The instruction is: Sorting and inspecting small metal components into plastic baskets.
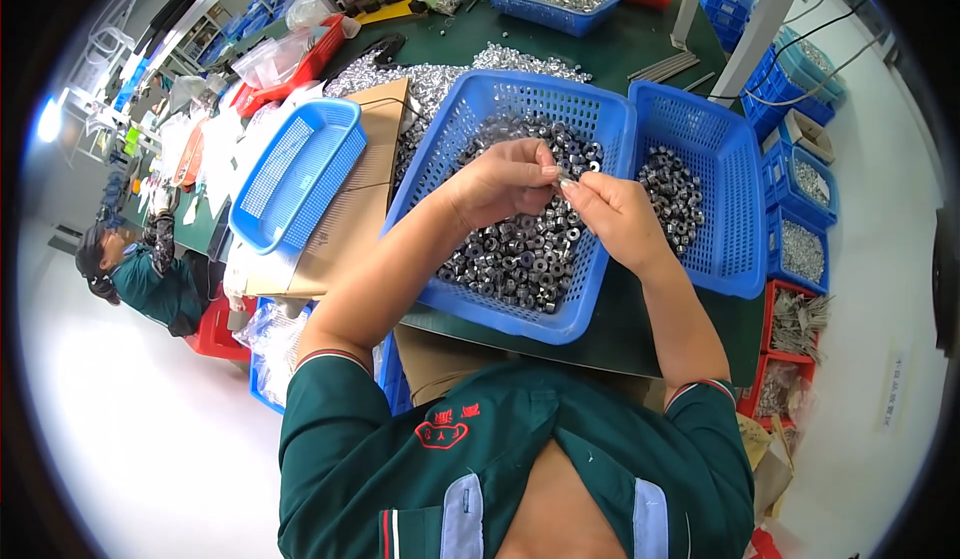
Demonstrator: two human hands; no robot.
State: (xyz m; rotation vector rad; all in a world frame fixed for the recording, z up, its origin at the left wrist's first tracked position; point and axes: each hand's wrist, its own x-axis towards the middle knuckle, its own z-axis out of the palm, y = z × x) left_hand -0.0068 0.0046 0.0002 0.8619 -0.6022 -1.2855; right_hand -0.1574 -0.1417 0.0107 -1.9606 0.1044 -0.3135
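Above a large blue perforated basket (480, 323), my left hand (503, 181) and my right hand (615, 217) come together with fingertips pinched. Something tiny sits between them, too small and too covered by the fingers to name. Many small dark metal rings (510, 259) with centre holes fill the basket below my hands. A second blue basket (730, 199) stands against its right side, with more of the same dark rings (670, 194) gathered toward its left.
A shallow blue basket (262, 214) rests on cardboard (350, 221) at left. Shiny small metal parts (530, 62) heap behind the large basket. Thin rods (662, 67) lie near a metal post (765, 29). Stacked bins (800, 194) stand at right. A person (155, 269) sits far left.
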